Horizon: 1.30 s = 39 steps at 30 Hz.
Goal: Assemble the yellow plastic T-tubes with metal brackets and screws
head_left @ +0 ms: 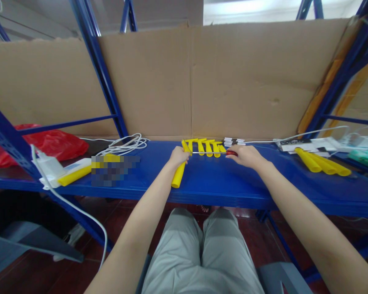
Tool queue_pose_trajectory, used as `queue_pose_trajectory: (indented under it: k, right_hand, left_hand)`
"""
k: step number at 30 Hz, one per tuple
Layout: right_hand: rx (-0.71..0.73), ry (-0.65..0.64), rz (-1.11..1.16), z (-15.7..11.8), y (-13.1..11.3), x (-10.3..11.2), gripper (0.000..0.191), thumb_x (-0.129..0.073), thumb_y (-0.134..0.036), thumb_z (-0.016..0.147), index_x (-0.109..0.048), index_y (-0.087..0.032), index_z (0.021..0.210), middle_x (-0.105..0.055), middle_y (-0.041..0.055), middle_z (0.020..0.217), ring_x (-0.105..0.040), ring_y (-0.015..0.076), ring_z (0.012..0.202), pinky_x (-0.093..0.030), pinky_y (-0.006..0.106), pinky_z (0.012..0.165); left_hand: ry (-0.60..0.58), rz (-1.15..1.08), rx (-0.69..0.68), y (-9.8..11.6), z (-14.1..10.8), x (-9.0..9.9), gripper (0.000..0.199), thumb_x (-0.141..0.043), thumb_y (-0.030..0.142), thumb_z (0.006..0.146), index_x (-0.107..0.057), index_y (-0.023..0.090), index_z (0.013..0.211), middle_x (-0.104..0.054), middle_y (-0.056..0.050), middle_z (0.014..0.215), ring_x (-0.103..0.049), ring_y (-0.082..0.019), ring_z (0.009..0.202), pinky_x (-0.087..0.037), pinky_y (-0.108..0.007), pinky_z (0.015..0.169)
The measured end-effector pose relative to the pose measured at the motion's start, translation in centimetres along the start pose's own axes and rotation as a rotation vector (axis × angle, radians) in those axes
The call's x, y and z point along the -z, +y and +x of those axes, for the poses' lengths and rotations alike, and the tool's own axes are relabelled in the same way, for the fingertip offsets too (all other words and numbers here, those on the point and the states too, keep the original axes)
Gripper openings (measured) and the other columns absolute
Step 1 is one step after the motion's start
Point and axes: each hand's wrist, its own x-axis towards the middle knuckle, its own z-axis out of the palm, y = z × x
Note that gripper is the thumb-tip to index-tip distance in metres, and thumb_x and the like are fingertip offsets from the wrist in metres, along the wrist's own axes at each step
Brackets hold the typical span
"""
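My left hand point(179, 156) is closed around a yellow tube-shaped handle point(178, 176), whose lower end reaches toward the bench's front edge and whose narrower top sticks out above my fingers. In my closed right hand point(247, 156) is a screwdriver point(232, 153) with a red-and-dark handle. Its thin metal shaft runs level to the left, and the tip meets the upper part of the yellow handle or lies right beside it; I cannot tell which. Behind the shaft, several yellow T-shaped pieces point(209, 149) lie in a row on the blue bench point(221, 179).
A small black-and-white stack point(234, 141) stands at the cardboard wall point(248, 81). Several yellow tubes point(325, 163) lie at right. On the left are a coiled white cable point(131, 143), a power strip with a white plug point(52, 165), another yellow tube point(75, 175) and a red bag point(49, 141).
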Motion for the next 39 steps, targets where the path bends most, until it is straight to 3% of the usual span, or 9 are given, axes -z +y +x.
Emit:
queue_pose_trajectory:
  k: [6, 12, 19, 24, 29, 34, 39]
  right_hand:
    - [-0.031, 0.051, -0.07, 0.09, -0.11, 0.23, 0.018, -0.05, -0.027, 0.087, -0.059, -0.019, 0.1, -0.072, 0.0102, 0.091, -0.064, 0.023, 0.076, -0.03, 0.028, 0.055]
    - [0.035, 0.143, -0.042, -0.04, 0.35, 0.13, 0.017, -0.05, -0.028, 0.087, -0.063, -0.018, 0.092, -0.071, 0.0117, 0.096, -0.064, 0.0227, 0.083, -0.033, 0.028, 0.059]
    - [0.012, 0.077, 0.05, 0.02, 0.71, -0.4, 0.024, -0.052, -0.041, 0.088, -0.064, -0.021, 0.096, -0.072, 0.0082, 0.098, -0.065, 0.0226, 0.083, -0.036, 0.028, 0.06]
    - [-0.032, 0.055, -0.015, 0.21, 0.44, -0.43, 0.019, -0.053, -0.036, 0.087, -0.06, -0.022, 0.097, -0.071, 0.0072, 0.089, -0.063, 0.0216, 0.074, -0.03, 0.027, 0.055]
    - [0.027, 0.133, -0.009, 0.08, 0.53, -0.36, 0.023, -0.05, -0.037, 0.089, -0.064, -0.02, 0.094, -0.07, 0.0107, 0.098, -0.063, 0.0221, 0.083, -0.033, 0.028, 0.057]
    - [-0.014, 0.079, 0.029, 0.03, 0.12, -0.03, 0.035, -0.044, -0.046, 0.092, -0.067, -0.02, 0.094, -0.071, 0.0103, 0.103, -0.064, 0.0236, 0.089, -0.036, 0.029, 0.061]
    - [-0.068, 0.048, 0.006, 0.14, -0.19, 0.21, 0.031, -0.058, -0.045, 0.084, -0.06, -0.02, 0.103, -0.072, 0.0088, 0.094, -0.065, 0.0248, 0.081, -0.033, 0.028, 0.057]
  left_hand:
    - [-0.02, 0.044, 0.002, 0.15, -0.14, -0.03, 0.029, -0.06, 0.004, 0.074, -0.053, 0.015, 0.048, -0.047, 0.002, 0.038, -0.05, -0.011, 0.038, -0.042, -0.021, 0.049]
    - [-0.015, 0.032, -0.012, 0.1, -0.26, -0.02, 0.027, -0.057, 0.003, 0.075, -0.054, 0.014, 0.05, -0.048, 0.002, 0.039, -0.05, -0.01, 0.038, -0.041, -0.021, 0.049]
    - [-0.017, 0.04, -0.005, 0.07, -0.09, 0.03, 0.027, -0.058, 0.004, 0.075, -0.053, 0.014, 0.05, -0.049, 0.002, 0.04, -0.05, -0.01, 0.038, -0.042, -0.021, 0.05]
    - [-0.031, 0.06, -0.007, 0.06, -0.06, 0.01, 0.023, -0.058, 0.006, 0.076, -0.056, 0.012, 0.054, -0.052, 0.002, 0.042, -0.052, -0.01, 0.04, -0.044, -0.021, 0.052]
    - [-0.016, 0.041, -0.02, 0.11, -0.17, 0.06, 0.026, -0.057, 0.006, 0.077, -0.054, 0.013, 0.052, -0.048, 0.003, 0.039, -0.049, -0.009, 0.037, -0.04, -0.019, 0.047]
    - [-0.01, 0.056, -0.016, 0.07, -0.1, 0.19, 0.022, -0.056, 0.006, 0.077, -0.057, 0.012, 0.056, -0.051, 0.002, 0.041, -0.052, -0.01, 0.039, -0.043, -0.02, 0.049]
    - [-0.012, 0.064, -0.008, 0.11, -0.15, 0.09, 0.022, -0.056, 0.006, 0.077, -0.057, 0.012, 0.055, -0.051, 0.001, 0.042, -0.052, -0.01, 0.04, -0.043, -0.02, 0.049]
